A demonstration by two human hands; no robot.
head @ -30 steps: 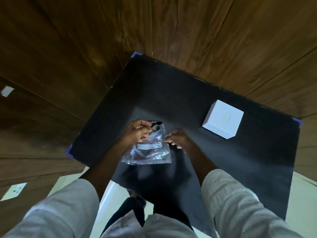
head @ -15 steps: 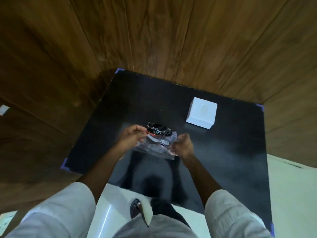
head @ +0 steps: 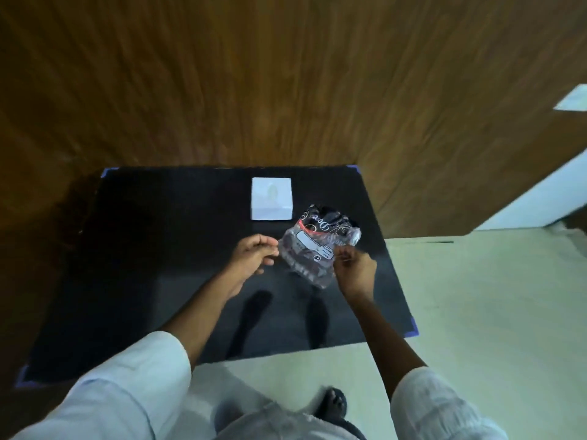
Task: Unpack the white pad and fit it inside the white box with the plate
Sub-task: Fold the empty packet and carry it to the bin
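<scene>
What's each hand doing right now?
Left hand: pinching the left edge of the clear plastic bag.
Right hand: pinching the bag's right edge.

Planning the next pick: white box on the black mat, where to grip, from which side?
Grip the white box from above, across its left and right side faces. It sits closed and flat on the black mat, squared to the view. Its left flank is clear; the plastic packet crowds its near-right corner.

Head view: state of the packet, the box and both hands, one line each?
plastic packet: held above the black mat, seemingly still sealed, contents unclear.
white box: closed, on the mat, untouched.
left hand: pinching the packet's left edge.
right hand: pinching its right edge.
</scene>
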